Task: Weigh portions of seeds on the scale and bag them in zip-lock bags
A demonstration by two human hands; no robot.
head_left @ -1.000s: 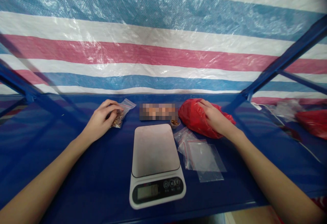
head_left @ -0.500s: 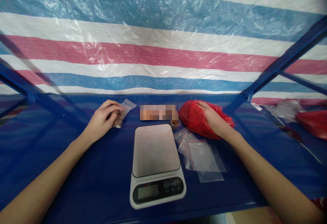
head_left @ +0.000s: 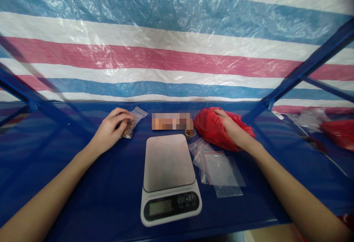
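My left hand [head_left: 115,126] is closed with its fingers curled around a small clear zip bag [head_left: 132,126] that holds brown bits. The bag's zip end sticks out toward the right. On the other side, my right hand [head_left: 228,126] is at a red plastic bag [head_left: 210,129], gripping it at the top; its fingertips are hidden in the folds. A small round cup [head_left: 189,134] with brown pieces stands just left of the red bag. Between my arms sits a kitchen scale [head_left: 169,164] with a bare plate and a display that seems to read zero.
Loose clear zip bags [head_left: 222,170] lie overlapping right of the scale. A blurred-out box [head_left: 172,121] lies behind it. Farther right are another red bag [head_left: 339,133] and crumpled clear plastic [head_left: 312,119]. Blue metal braces [head_left: 287,81] flank the blue tabletop [head_left: 110,197], with a striped sheet behind.
Almost nothing differs. My right hand and the red bag have shifted very slightly; my left hand stays on the small zip bag.
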